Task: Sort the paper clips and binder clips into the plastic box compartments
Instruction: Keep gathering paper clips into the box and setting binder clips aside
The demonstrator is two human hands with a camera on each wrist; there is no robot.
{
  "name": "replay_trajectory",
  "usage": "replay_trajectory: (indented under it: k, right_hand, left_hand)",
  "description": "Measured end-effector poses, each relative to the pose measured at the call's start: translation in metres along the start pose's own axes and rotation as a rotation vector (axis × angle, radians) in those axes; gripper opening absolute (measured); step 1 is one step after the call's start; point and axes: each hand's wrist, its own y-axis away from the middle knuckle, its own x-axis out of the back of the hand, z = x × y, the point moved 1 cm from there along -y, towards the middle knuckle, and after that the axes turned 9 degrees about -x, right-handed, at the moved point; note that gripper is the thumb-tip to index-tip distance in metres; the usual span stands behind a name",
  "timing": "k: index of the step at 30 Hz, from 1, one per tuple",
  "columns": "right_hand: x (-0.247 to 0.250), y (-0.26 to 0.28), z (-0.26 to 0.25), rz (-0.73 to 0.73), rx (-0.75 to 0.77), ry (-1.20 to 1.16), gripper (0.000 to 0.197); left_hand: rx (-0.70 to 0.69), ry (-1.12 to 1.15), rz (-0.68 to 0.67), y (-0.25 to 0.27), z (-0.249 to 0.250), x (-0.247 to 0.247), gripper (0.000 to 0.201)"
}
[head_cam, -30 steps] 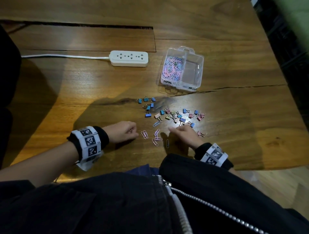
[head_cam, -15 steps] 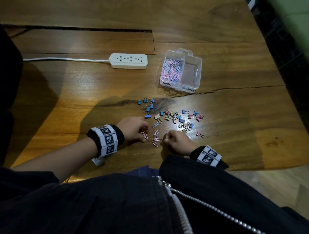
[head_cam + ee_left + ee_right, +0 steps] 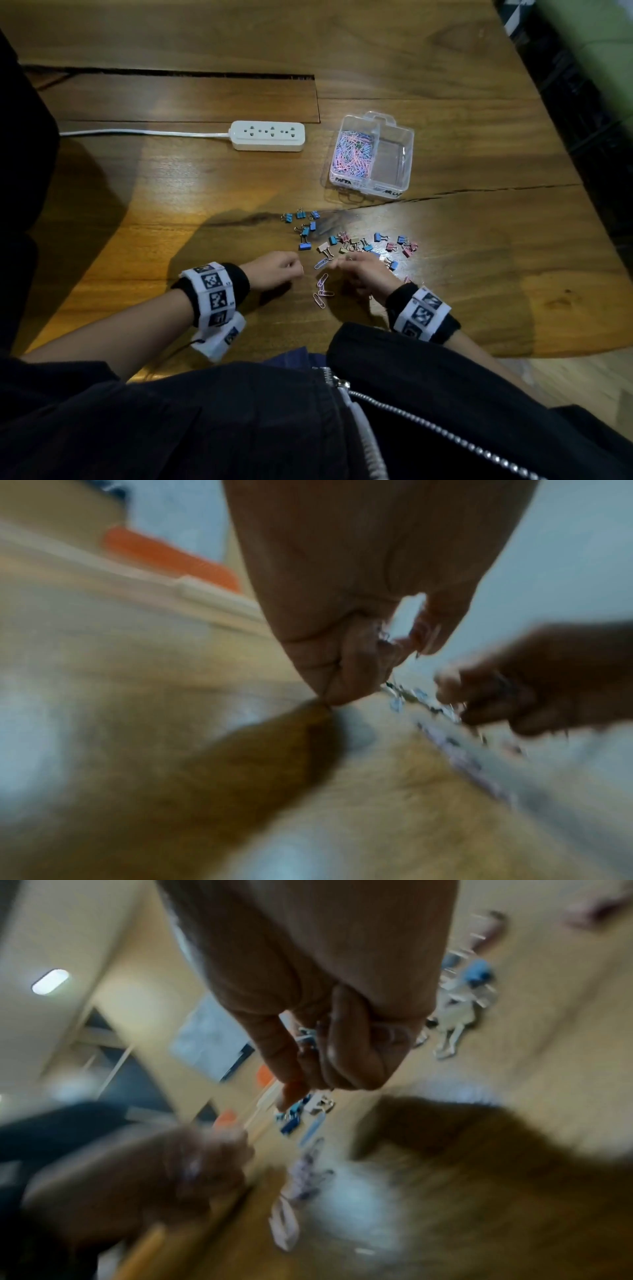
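Both hands, left point(image 3: 274, 270) and right point(image 3: 363, 274), rest curled on the worktop point(image 3: 479, 274), each pinching small paper clips. Binder clips point(image 3: 359, 243) lie scattered just beyond, before the plastic box point(image 3: 406, 150).

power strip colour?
White power strip, white cord; clearest in head view.

One plastic box point(image 3: 404, 150), one power strip point(image 3: 268, 135), two hands.

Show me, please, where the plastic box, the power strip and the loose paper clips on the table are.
plastic box point(image 3: 394, 168): head view, floor of its bare right compartment.
power strip point(image 3: 268, 136): head view, its top face.
loose paper clips point(image 3: 322, 291): head view, cluster between the hands.
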Motion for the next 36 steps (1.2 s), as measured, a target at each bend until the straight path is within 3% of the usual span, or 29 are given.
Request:
replay_trajectory:
  k: [2, 4, 7, 10, 13, 16, 19, 21, 24, 27, 31, 36]
  right_hand:
    - [-0.008, -0.002, -0.001, 0.126, 0.121, 0.408, 0.021]
    - [-0.014, -0.001, -0.001, 0.18, 0.166, 0.581, 0.023]
    - [-0.017, -0.002, 0.002, 0.203, 0.209, 0.656, 0.019]
    - [-0.018, -0.001, 0.006, 0.239, 0.262, 0.906, 0.04]
    - [-0.016, -0.002, 0.01, 0.273, 0.275, 0.967, 0.034]
    - [-0.014, -0.003, 0.012, 0.272, 0.284, 0.966, 0.022]
    - [-0.012, -0.004, 0.014, 0.245, 0.248, 0.874, 0.012]
    - [-0.006, -0.002, 0.016, 0.253, 0.214, 0.705, 0.003]
    - [0.008, 0.002, 0.021, 0.224, 0.141, 0.34, 0.018]
    - [0.017, 0.008, 0.025, 0.096, 0.048, 0.004, 0.023]
    - [0.023, 0.011, 0.025, -0.103, -0.028, -0.393, 0.028]
    - [0.019, 0.01, 0.022, -0.22, -0.124, -0.582, 0.03]
  left_hand:
    - [0.058, 0.537, 0.071, -0.001, -0.002, 0.005, 0.029]
    - [0.05, 0.917, 0.096, 0.0, -0.001, 0.009, 0.024]
    - [0.01, 1.087, 0.098, -0.001, 0.002, 0.01, 0.024]
    - [-0.008, 1.103, 0.073, -0.006, 0.003, 0.006, 0.025]
    - [0.099, 0.948, 0.102, -0.013, 0.008, 0.001, 0.044]
    - [0.192, 0.684, 0.123, -0.018, 0.01, -0.003, 0.034]
    - [0.173, 0.473, 0.142, -0.019, 0.013, -0.006, 0.031]
    - [0.108, 0.292, 0.195, -0.021, 0.019, -0.008, 0.03]
    - [0.053, -0.114, 0.198, -0.024, 0.024, -0.012, 0.024]
    - [0.035, -0.393, 0.188, -0.027, 0.025, -0.017, 0.027]
    - [0.019, -0.563, 0.15, -0.029, 0.027, -0.02, 0.03]
    - [0.053, -0.647, 0.058, -0.027, 0.032, -0.02, 0.03]
